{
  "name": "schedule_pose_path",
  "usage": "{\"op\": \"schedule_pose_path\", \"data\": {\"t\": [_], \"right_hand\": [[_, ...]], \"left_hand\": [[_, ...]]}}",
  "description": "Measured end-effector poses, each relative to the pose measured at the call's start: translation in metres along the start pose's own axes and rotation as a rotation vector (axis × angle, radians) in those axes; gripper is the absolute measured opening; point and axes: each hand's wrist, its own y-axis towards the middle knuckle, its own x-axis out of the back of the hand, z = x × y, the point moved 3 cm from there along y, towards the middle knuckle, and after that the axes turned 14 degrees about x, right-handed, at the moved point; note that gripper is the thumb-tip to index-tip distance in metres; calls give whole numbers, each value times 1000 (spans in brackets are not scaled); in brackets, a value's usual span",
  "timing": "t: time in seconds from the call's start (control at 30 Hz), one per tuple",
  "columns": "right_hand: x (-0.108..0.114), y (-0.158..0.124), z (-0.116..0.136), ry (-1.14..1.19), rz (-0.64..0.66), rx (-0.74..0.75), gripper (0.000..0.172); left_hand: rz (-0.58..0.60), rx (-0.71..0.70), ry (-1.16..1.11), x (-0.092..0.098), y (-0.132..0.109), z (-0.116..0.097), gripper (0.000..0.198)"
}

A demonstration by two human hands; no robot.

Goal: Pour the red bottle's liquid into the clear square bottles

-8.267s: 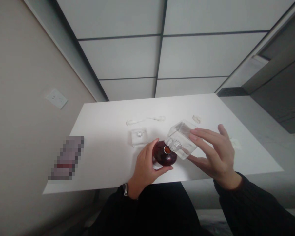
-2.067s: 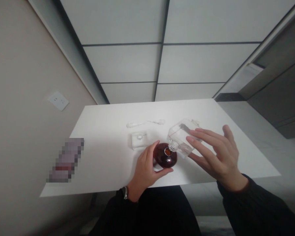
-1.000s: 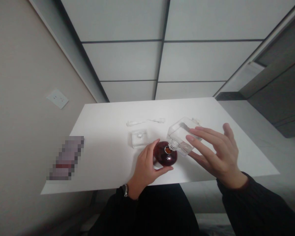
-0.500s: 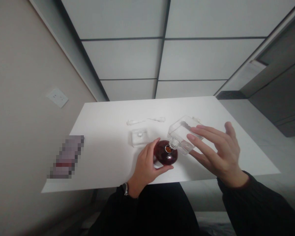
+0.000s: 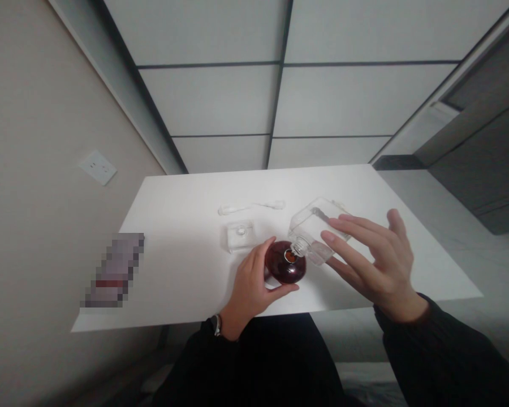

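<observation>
Wrapped round a dark red, round glass bottle (image 5: 277,268), my left hand (image 5: 250,282) steadies it near the table's front edge. Its open mouth faces up and looks orange inside. In my right hand (image 5: 373,260) a clear, flat-sided glass bottle (image 5: 307,229) is tipped toward the left, gripped between fingers and thumb. The neck of the clear bottle rests at or just over the red bottle's mouth; I cannot tell whether they touch. Some clear liquid seems to lie in the tilted bottle near its neck.
A small clear block-shaped cap (image 5: 237,240) sits left of the red bottle on the white table (image 5: 173,254). Behind it lies a thin clear plastic dropper-like piece (image 5: 250,208). A blurred-out flat item (image 5: 114,271) rests at the table's left edge. A wall socket (image 5: 98,167) is at left.
Both hands and bottles hold nearly the same place. The view has shifted very slightly; nothing was taken hold of or let go.
</observation>
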Motion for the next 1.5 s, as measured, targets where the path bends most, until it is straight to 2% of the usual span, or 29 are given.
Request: {"op": "schedule_pose_path", "data": {"t": [0.2,0.47,0.77,1.07,1.4,1.5], "right_hand": [[0,-1,0,-2,4,0,43],[-1,-7,1,-11,17,-61,64],[0,-7,-1,15,17,-11,54],[0,-5,-3,31,-1,-1,66],[0,-4,-2,38,8,10,60],[0,-4,-2,47,18,12,63]], "left_hand": [[34,22,-15,1,0,0,96],[24,25,-24,0,0,0,96],[20,25,-34,0,-1,0,95],[19,33,-36,-1,-1,0,96],[33,48,-29,1,0,-1,95],[33,46,-31,1,0,-1,95]]}}
